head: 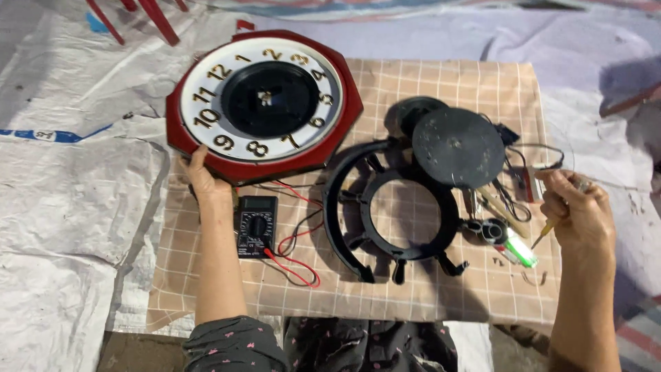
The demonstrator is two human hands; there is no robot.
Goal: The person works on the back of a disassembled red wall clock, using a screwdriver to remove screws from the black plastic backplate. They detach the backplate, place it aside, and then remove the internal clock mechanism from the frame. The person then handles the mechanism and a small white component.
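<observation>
- Checked tan cloth (427,289) covers the counter, white sheeting around it.
- Left hand (205,180) — fingers curled on the lower rim of the red wall clock (265,103), which lies far left; likely rigid and bulky, best held by its frame.
- Right hand (578,210) pinches a thin yellow-tipped tool (544,231) beside the black ring frame (392,213).

A red-framed wall clock (265,103) with a white numeral ring, gold numbers and black centre dominates the upper left of the frame. A beige checked cloth (441,289) carries a black multimeter (255,225) with red and black leads, a black plastic frame (392,217), a black disc (458,147) and a green-tipped tool (518,251).
</observation>
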